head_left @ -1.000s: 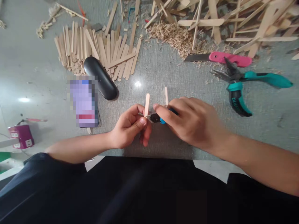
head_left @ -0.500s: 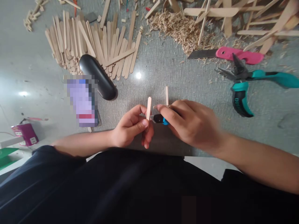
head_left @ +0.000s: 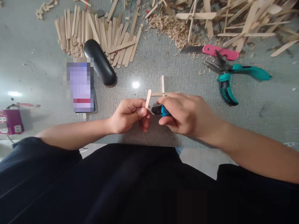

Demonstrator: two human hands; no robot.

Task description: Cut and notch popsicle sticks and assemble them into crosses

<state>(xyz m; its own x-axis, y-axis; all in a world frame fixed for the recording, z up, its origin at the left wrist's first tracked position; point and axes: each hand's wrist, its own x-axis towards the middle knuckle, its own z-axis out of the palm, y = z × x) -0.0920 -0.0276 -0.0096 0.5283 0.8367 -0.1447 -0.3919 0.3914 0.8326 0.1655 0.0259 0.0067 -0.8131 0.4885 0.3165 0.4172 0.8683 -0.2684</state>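
Left hand grip pinched wooden stick upright; right hand grip clamped blue cutter, tip at stick, bench front edge

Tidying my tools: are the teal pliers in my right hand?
No, the pliers lie on the table; the right hand grips a cutter, the left hand a stick.
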